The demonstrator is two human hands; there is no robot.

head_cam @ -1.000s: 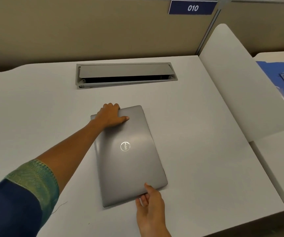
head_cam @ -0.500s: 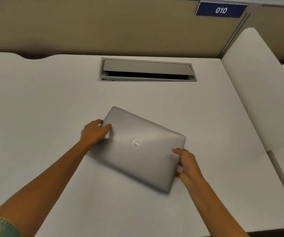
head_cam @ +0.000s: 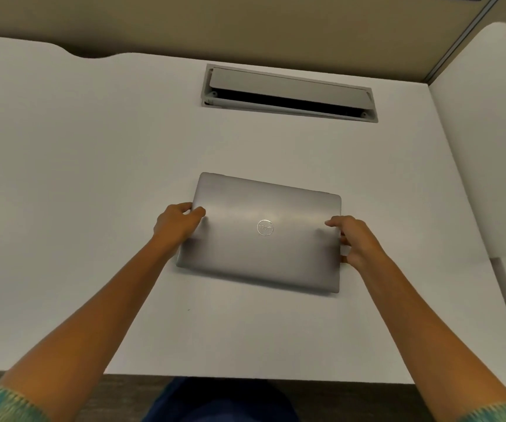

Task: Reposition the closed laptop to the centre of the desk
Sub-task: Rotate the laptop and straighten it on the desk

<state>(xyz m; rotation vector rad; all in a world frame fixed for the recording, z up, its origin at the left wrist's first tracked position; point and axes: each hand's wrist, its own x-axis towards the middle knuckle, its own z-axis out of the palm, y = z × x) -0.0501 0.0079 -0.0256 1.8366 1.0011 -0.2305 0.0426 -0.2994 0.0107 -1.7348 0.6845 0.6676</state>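
Observation:
A closed grey laptop (head_cam: 264,239) with a round logo on its lid lies flat on the white desk (head_cam: 93,178), long side nearly parallel to the front edge. My left hand (head_cam: 177,223) grips its left short edge, thumb on the lid. My right hand (head_cam: 355,242) holds the right short edge, fingers curled around it. The laptop sits below the cable hatch, a little right of the desk's middle.
A grey cable hatch (head_cam: 288,92) with its flap raised is set into the desk behind the laptop. A white side panel (head_cam: 483,147) rises at the right. A beige partition wall (head_cam: 245,25) runs along the back. The desk's front edge is near my body.
The laptop has turned from lengthwise to nearly square with the desk edge. Both hands moved with it to its short sides. The camera tilted down and shifted left.

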